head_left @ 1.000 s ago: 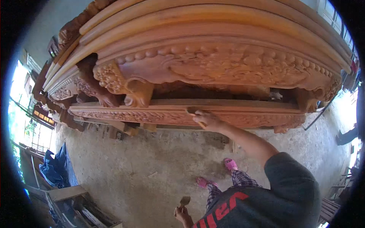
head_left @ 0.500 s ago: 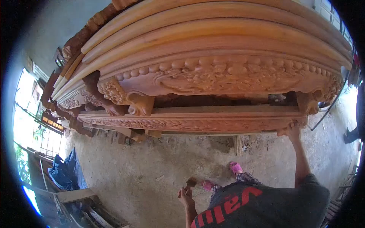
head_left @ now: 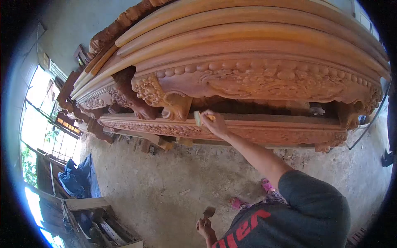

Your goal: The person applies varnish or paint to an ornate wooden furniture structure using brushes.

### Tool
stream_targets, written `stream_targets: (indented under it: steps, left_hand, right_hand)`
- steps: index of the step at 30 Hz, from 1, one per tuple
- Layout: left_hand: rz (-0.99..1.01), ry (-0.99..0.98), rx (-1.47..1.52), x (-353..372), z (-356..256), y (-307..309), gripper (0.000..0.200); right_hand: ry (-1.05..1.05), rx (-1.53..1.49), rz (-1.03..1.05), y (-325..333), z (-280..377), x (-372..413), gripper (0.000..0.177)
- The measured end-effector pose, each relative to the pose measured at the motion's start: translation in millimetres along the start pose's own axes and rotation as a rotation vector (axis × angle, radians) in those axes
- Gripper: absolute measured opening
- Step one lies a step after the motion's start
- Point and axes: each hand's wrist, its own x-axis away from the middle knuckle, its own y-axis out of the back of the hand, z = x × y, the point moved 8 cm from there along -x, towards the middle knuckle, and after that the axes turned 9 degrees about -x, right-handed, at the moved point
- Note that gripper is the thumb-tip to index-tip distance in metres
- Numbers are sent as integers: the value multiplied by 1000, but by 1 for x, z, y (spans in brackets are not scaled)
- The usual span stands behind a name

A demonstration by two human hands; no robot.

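Observation:
My right hand (head_left: 214,125) is closed around a small tool with a yellow body and a pale greenish-white edge (head_left: 197,118). It is at the top edge of a long carved wooden rail (head_left: 256,133), just right of a scrolled leg (head_left: 176,106). Down by my body, my left hand (head_left: 204,227) grips a flat brush (head_left: 209,212) with a wide brown head, held over the concrete floor. Above the rail stands a carved reddish wooden apron (head_left: 264,80) with a beaded border, and part of the gap between them is dark.
Long curved wooden mouldings (head_left: 248,31) are stacked over the apron. Wood offcuts (head_left: 155,140) lie under the rail's left part. At the left are a blue plastic sheet (head_left: 80,177) and an open wooden box (head_left: 87,203) with scraps. A dark thin rod (head_left: 368,124) leans at the right.
My right hand has moved left from the rail's right end to beside the scrolled leg, where the yellow tool now shows. My left hand, with the brush, is slightly lower. The view has shifted.

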Motion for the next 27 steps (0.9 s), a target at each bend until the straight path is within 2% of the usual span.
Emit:
stream_targets:
  steps: [3, 4, 5, 8, 10, 11, 13, 16, 17, 19, 20, 22, 23, 24, 26, 27]
  left_hand:
    - [-31, 10, 3, -1, 6, 28, 10]
    - [-32, -6, 53, -7, 9, 35, 9]
    - [-19, 2, 38, -13, 11, 41, 9]
    - [99, 44, -32, -36, 20, 32, 14]
    - [-81, 26, -108, -48, 20, 27, 19]
    - [-53, 30, -125, -48, 14, 12, 19]
    - [218, -19, -175, -38, -9, -44, 23]
    - [251, -17, -222, -50, -16, -94, 23]
    - [278, -60, -330, -37, -27, -118, 20]
    - [293, -87, -326, -4, -39, -160, 18]
    - [303, -121, -314, 5, -43, -174, 16]
    - [351, -111, -317, 8, -32, -189, 17]
    - [387, -97, -319, 9, -24, -196, 18]
    - [398, -99, -326, 10, -15, -201, 18]
    - [479, -232, -477, 16, -6, -206, 21]
    - [505, -278, -528, 20, -3, -209, 22]
  right_hand:
    - [-96, -36, -162, 23, -61, -16, 21]
    - [-143, -87, -254, 41, -58, -12, 21]
    - [-291, -147, -238, 64, -62, 3, 18]
    - [-301, -266, -364, 155, -48, 50, 17]
    - [-323, -289, -470, 232, -44, 86, 17]
    - [-359, -320, -540, 273, -48, 104, 17]
    - [-400, -231, -659, 348, -19, 142, 19]
    - [-391, -96, -819, 460, 7, 200, 23]
    - [-355, -75, -876, 488, 22, 219, 24]
    - [-304, -80, -930, 550, 29, 255, 25]
    - [-301, -80, -936, 558, 35, 261, 25]
    - [-287, 1151, -953, 563, 110, 272, 24]
    - [-605, 1382, -724, 557, 103, 269, 28]
    - [-310, 1380, -728, 525, 115, 256, 23]
    - [-200, 1122, -689, 469, 92, 247, 30]
    - [-25, 1077, -527, 427, 86, 233, 31]
